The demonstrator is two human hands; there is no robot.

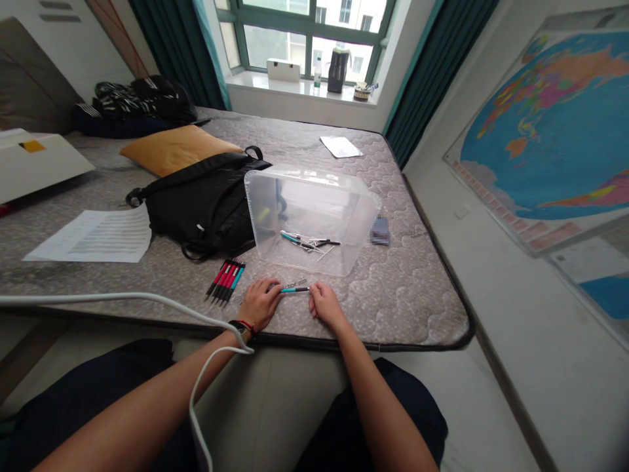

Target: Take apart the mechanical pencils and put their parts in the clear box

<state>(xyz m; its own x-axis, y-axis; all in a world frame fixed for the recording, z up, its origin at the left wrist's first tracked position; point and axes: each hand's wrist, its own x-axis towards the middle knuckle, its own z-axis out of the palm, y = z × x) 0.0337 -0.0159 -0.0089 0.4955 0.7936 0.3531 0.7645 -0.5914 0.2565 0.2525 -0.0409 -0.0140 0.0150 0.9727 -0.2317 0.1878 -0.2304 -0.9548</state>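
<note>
A teal and black pen (295, 290) lies level between my two hands, just above or on the mattress. My left hand (260, 303) has its fingers closed on the teal end. At the black tip end, my right hand (324, 304) pinches with its fingers curled. To the left of my left hand, several red and black pens (222, 280) lie side by side in a row, with a teal pen (238, 278) at the right end. Beyond my hands, a clear plastic box (265, 252) rests on its side, its opening towards me. Inside it lie loose pen parts (307, 244).
A black backpack (201, 203) sits left of the box, near a printed sheet (98, 236) and an orange pillow (179, 145). A blurred dark blue object (380, 231) lies right of the box. A white cable (147, 298) crosses over my left forearm. The mattress edge (413, 346) is close to me.
</note>
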